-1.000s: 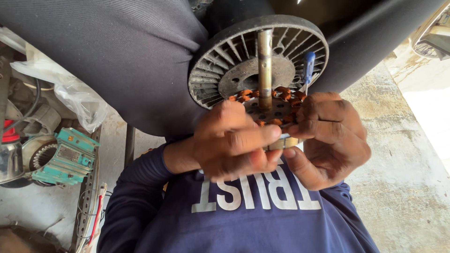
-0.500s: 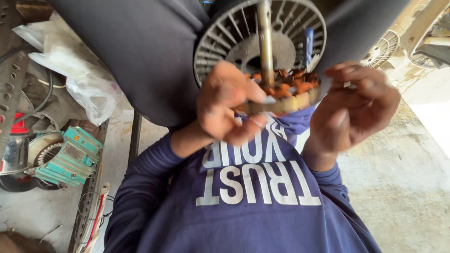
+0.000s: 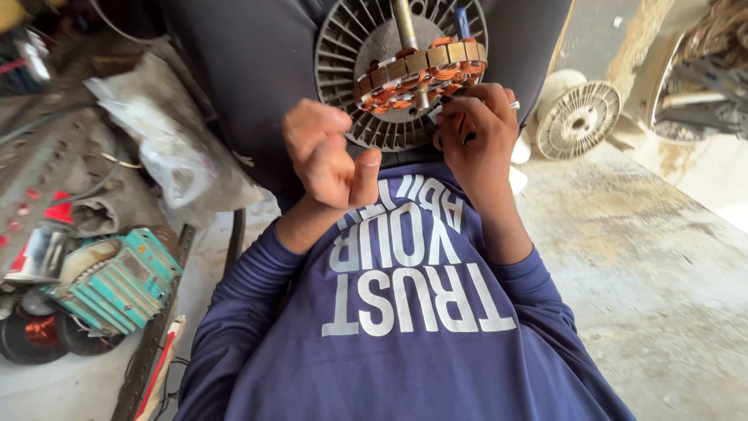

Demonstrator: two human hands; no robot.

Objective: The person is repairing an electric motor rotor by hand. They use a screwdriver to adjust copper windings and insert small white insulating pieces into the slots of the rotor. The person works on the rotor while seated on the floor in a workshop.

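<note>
Looking down from the head camera, you can see a person in a dark blue long-sleeved shirt with big white letters on the front. The right hand [image 3: 477,129] is curled around the lower edge of a round motor part [image 3: 421,72] that has shiny orange copper wire wound all around it. Its fingers are bent and pinch at the wire near the bottom of the ring, and a thin silver bit pokes out beside the fingertips; I cannot tell what that bit is. The motor part sits tilted on a metal rod [image 3: 407,27] that goes up through its middle. Just behind it is a grey round cover [image 3: 347,62] with many thin ribs, resting on the lap of the dark trousers. The left hand [image 3: 327,152] is just beside the cover, a little below the motor part. It is loosely closed, with the thumb sticking down, and it holds nothing. On the floor to the left lie a teal metal box [image 3: 117,281] with ridges, a crumpled plastic bag [image 3: 167,148] and a reel of copper wire [image 3: 35,331]. To the right, another round ribbed cover [image 3: 578,121] stands on the dusty concrete floor [image 3: 662,281], well apart from the hands.
</note>
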